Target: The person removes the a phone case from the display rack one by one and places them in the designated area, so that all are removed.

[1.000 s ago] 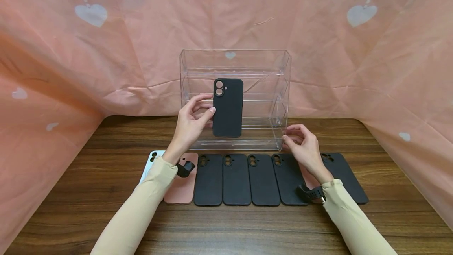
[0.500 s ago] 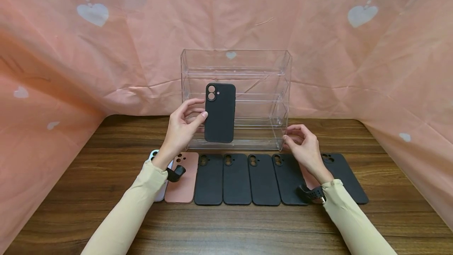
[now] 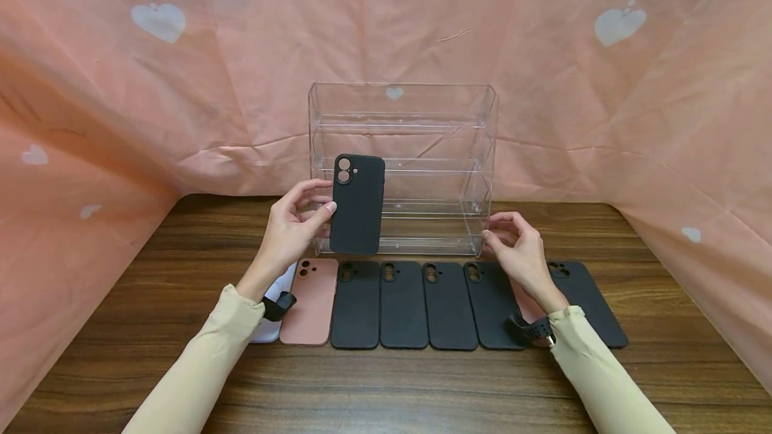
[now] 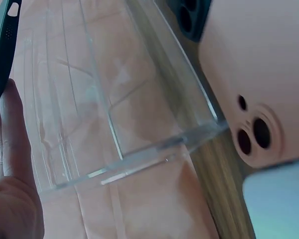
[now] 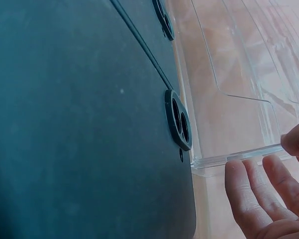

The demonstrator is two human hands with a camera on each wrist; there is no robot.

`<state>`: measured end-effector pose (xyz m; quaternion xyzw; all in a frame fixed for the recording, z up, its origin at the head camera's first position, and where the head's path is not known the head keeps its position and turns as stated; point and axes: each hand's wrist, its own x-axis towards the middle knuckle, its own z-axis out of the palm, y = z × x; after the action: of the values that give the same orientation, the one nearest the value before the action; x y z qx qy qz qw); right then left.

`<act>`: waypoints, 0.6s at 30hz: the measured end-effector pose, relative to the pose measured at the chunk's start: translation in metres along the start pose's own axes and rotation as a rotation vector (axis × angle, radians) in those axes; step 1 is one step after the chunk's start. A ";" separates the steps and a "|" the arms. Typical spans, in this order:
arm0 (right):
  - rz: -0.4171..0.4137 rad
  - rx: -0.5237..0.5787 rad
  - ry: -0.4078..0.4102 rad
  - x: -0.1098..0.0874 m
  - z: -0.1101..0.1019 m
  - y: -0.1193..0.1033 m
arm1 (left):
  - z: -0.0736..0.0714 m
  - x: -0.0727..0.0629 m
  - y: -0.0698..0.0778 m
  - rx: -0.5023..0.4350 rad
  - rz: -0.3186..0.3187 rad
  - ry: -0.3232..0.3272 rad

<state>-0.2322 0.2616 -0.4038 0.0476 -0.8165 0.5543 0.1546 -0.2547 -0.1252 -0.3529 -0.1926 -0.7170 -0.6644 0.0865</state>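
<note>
A black phone case (image 3: 357, 205) is upright in the air before the clear acrylic rack (image 3: 434, 166). My left hand (image 3: 289, 223) pinches its left edge, thumb on the back face and fingers behind. The left wrist view shows this case (image 4: 2, 50) edge-on beside the fingers. At the rack's lower right corner, my right hand (image 3: 520, 250) holds the side panel; the right wrist view has the thumb (image 5: 297, 139) at the panel's front edge and fingers (image 5: 244, 194) along its outer side.
A row of phone cases lies before the rack: a pale one (image 3: 285, 283) partly under my left wrist, a pink one (image 3: 310, 303), several black ones (image 3: 403, 307), another pink one (image 3: 523, 297) mostly hidden by my right wrist, and a black one (image 3: 588, 303) at the right end.
My left hand has moved left, down and nearer with the black phone case, away from the rack's middle. My right hand has stayed at the rack's corner.
</note>
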 end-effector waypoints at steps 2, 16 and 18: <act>0.002 -0.001 -0.002 0.000 0.000 0.000 | -0.004 -0.003 -0.001 0.013 -0.007 0.004; -0.001 -0.025 -0.002 0.000 0.000 0.002 | -0.036 -0.020 -0.010 0.058 -0.060 0.036; -0.004 -0.031 -0.001 0.001 0.000 0.003 | -0.041 -0.023 -0.012 0.067 -0.067 0.044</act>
<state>-0.2335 0.2632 -0.4060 0.0470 -0.8250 0.5412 0.1559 -0.2435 -0.1702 -0.3685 -0.1508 -0.7427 -0.6467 0.0863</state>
